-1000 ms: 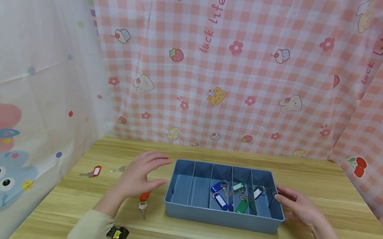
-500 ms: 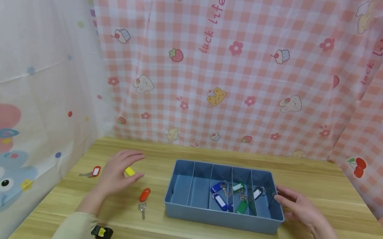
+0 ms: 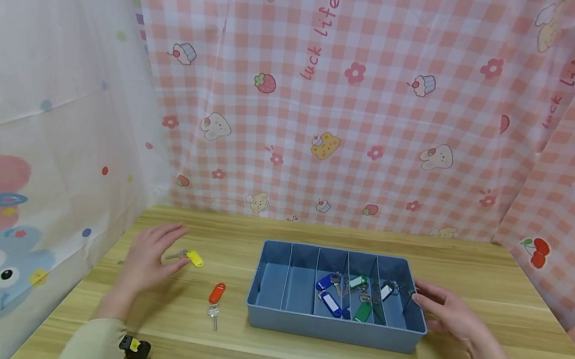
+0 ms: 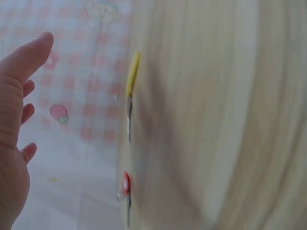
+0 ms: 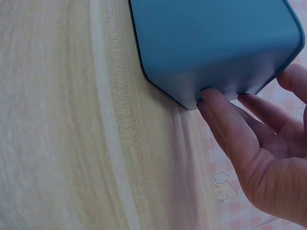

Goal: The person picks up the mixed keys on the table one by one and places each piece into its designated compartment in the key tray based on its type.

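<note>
My left hand hovers over the left of the table, fingers apart and holding nothing. By its thumb lies a key with a yellow tag. A key with a red tag shows in the left wrist view; in the head view the left hand hides most of it. Closer to the box lies a key with an orange-red tag. My right hand rests its fingertips against the right end of the blue-grey divided box, its fingers fairly straight in the right wrist view.
The box has several compartments in a row. Blue-tagged keys lie in the middle one, green-tagged keys to their right, and a dark tag with a white label in the rightmost. Patterned cloth hangs behind the table.
My left hand has moved left from beside the box, uncovering the orange-red-tagged key and then the yellow-tagged one, and now covers most of the red-tagged key. The right hand and box have stayed put.
</note>
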### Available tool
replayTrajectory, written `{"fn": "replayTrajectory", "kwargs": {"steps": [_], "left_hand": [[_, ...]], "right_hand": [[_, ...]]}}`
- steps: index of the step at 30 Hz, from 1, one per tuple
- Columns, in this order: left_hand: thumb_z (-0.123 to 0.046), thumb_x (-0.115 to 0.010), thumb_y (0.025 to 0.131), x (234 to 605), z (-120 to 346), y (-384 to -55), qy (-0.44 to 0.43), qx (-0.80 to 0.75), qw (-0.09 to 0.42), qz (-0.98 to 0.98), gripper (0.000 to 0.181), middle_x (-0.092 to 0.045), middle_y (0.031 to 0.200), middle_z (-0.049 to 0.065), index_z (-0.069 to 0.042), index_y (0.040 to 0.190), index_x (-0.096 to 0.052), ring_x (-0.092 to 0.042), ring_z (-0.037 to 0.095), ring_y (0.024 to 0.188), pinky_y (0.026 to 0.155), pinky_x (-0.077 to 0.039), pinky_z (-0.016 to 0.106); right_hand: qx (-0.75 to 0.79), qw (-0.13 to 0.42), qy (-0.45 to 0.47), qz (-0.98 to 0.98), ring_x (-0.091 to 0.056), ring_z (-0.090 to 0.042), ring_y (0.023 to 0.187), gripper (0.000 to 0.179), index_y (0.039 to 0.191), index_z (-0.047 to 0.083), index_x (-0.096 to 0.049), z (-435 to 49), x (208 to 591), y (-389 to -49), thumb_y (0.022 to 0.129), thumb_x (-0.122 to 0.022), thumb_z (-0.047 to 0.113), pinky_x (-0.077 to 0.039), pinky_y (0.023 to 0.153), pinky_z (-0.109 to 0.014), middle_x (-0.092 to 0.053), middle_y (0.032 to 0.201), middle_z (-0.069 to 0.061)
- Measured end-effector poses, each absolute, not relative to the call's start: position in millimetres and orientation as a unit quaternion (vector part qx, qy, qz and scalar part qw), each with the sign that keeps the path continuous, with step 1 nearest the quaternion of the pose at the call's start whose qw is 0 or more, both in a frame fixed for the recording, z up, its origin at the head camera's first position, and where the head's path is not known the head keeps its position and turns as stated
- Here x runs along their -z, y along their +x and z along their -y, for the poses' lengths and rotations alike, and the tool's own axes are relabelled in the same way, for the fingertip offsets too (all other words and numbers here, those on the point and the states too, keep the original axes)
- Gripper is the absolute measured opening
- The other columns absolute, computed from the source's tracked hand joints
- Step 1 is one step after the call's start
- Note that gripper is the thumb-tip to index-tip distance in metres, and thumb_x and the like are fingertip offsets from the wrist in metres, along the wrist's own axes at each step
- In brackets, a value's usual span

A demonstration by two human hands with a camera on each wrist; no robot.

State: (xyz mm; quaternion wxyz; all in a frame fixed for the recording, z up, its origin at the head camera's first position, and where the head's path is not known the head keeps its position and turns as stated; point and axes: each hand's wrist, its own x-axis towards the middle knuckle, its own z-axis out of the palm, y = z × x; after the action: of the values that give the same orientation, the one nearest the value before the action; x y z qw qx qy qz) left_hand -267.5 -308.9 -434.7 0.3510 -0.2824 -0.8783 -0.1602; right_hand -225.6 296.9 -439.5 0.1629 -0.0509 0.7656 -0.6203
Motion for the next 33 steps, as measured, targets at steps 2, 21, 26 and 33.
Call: {"fn": "replayTrajectory", "kwargs": {"steps": [2,21,26,33], "left_hand": [[-0.023,-0.084,0.069,437,315,-267,-0.271,0.154,0.347,0.884,0.067,-0.059,0.129,0.022,-0.002,0.129,-0.061,-0.053,0.044,0.113,0.094,-0.036,0.063],[-0.012,-0.089,0.069,455,366,-259,-0.191,0.248,0.269,0.911,0.074,-0.049,0.135,0.032,0.004,0.133,-0.055,-0.041,0.054,0.123,0.096,-0.030,0.070],[-0.010,-0.089,0.070,458,374,-258,-0.172,0.283,0.259,0.908,0.073,-0.050,0.135,0.031,0.003,0.134,-0.056,-0.041,0.054,0.124,0.097,-0.029,0.070],[-0.012,-0.087,0.074,461,383,-256,-0.138,0.329,0.221,0.908,0.071,-0.048,0.138,0.032,0.004,0.135,-0.054,-0.037,0.055,0.127,0.101,-0.026,0.069]], "right_hand": [[0.619,0.163,-0.051,-0.767,-0.056,-0.023,0.117,0.070,0.149,-0.016,-0.015,-297,440,-225,0.103,-0.054,0.019,-0.055,0.087,-0.040,-0.023,0.149,-0.042],[0.614,0.164,-0.048,-0.770,-0.054,-0.027,0.120,0.069,0.149,-0.016,-0.016,-298,439,-226,0.104,-0.054,0.020,-0.055,0.087,-0.042,-0.023,0.149,-0.041],[0.616,0.166,-0.047,-0.769,-0.054,-0.027,0.120,0.069,0.150,-0.016,-0.016,-297,440,-226,0.104,-0.053,0.020,-0.054,0.088,-0.042,-0.022,0.149,-0.041],[0.600,0.165,-0.039,-0.782,-0.052,-0.032,0.124,0.069,0.150,-0.014,-0.017,-298,439,-226,0.104,-0.053,0.023,-0.054,0.088,-0.043,-0.023,0.150,-0.040]]}}
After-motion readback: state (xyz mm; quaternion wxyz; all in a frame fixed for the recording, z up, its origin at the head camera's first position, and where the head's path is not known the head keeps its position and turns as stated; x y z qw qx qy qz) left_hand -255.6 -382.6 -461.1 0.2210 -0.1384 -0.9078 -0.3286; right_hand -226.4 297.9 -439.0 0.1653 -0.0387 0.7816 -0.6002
